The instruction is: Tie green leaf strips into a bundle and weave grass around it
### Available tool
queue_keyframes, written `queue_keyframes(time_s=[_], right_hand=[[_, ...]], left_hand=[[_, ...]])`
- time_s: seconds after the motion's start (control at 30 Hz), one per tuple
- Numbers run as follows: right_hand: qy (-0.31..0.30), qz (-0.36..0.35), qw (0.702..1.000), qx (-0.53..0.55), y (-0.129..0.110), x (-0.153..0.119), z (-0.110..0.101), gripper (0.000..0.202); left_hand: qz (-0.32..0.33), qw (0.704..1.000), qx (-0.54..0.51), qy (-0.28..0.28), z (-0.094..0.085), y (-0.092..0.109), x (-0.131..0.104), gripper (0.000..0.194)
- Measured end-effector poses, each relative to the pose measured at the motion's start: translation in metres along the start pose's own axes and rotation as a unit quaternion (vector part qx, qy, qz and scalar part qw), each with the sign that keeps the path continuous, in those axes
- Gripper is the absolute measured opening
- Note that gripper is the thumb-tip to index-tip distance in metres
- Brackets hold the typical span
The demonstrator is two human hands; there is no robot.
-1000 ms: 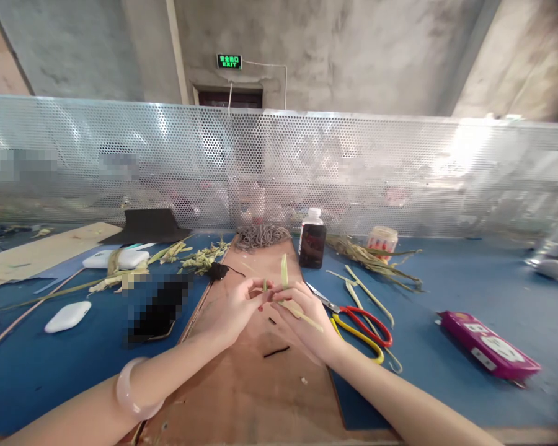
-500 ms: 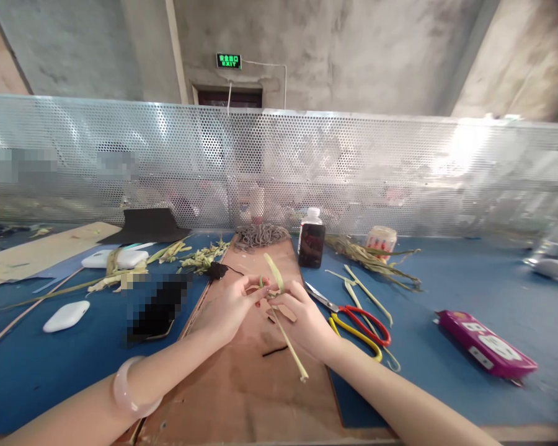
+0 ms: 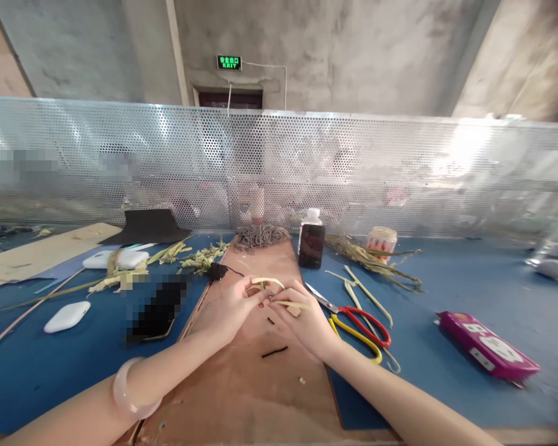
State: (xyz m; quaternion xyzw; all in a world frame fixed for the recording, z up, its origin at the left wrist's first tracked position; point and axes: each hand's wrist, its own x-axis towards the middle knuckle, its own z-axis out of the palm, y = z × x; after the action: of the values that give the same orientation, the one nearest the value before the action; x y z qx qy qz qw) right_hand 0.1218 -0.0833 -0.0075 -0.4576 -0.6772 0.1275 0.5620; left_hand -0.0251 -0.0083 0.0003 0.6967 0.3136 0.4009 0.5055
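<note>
Over the wooden board (image 3: pixel 242 384), my two hands meet with fingertips nearly touching. My left hand (image 3: pixel 235 306) is closed in a pinch on a pale green plant strip (image 3: pixel 268 281), which arcs across to the other hand. Pinched in my right hand (image 3: pixel 300 313) is the same pale strip, with one length lying across the fingers. Small red and green bits show between the fingertips; what they are is too small to tell. To the right of my right hand lie scissors (image 3: pixel 360 325) with red and yellow handles, blades apart.
Behind the hands are a tangle of grey cord (image 3: pixel 261 236) and a dark bottle with white cap (image 3: pixel 312 240). Dried leaves (image 3: pixel 372 260) lie right, beside a jar (image 3: pixel 381 241). A phone (image 3: pixel 160 310), white case (image 3: pixel 67 317) and purple packet (image 3: pixel 486 344) rest on the blue mat.
The strip that stood up and trailed down toward me is now bent over between the fingertips and across my right hand. Both hands stay in nearly the same place.
</note>
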Motion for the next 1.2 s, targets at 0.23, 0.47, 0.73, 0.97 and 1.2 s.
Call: queue_keyframes(time_s=[0.23, 0.47, 0.73, 0.97, 1.2], right_hand=[[0.007, 0.093, 0.992, 0.079, 0.004, 0.0, 0.003, 0.015], [0.001, 0.156, 0.978, 0.136, 0.006, 0.002, 0.001, 0.027], [0.031, 0.116, 0.987, 0.107, 0.007, 0.001, 0.002, 0.026], [0.025, 0.098, 0.986, 0.13, 0.009, 0.001, 0.002, 0.031], [0.002, 0.076, 0.987, 0.14, 0.009, 0.001, 0.001, 0.036]], left_hand=[[-0.007, 0.999, -0.028, -0.029, -0.001, 0.001, -0.001, 0.032], [-0.009, 0.999, -0.012, -0.045, 0.0, 0.004, -0.002, 0.032], [-0.005, 0.999, -0.021, -0.025, -0.001, 0.002, -0.002, 0.034], [0.006, 0.999, -0.031, -0.023, -0.002, 0.001, -0.001, 0.03], [0.001, 0.999, -0.031, -0.021, -0.001, 0.004, -0.001, 0.031]])
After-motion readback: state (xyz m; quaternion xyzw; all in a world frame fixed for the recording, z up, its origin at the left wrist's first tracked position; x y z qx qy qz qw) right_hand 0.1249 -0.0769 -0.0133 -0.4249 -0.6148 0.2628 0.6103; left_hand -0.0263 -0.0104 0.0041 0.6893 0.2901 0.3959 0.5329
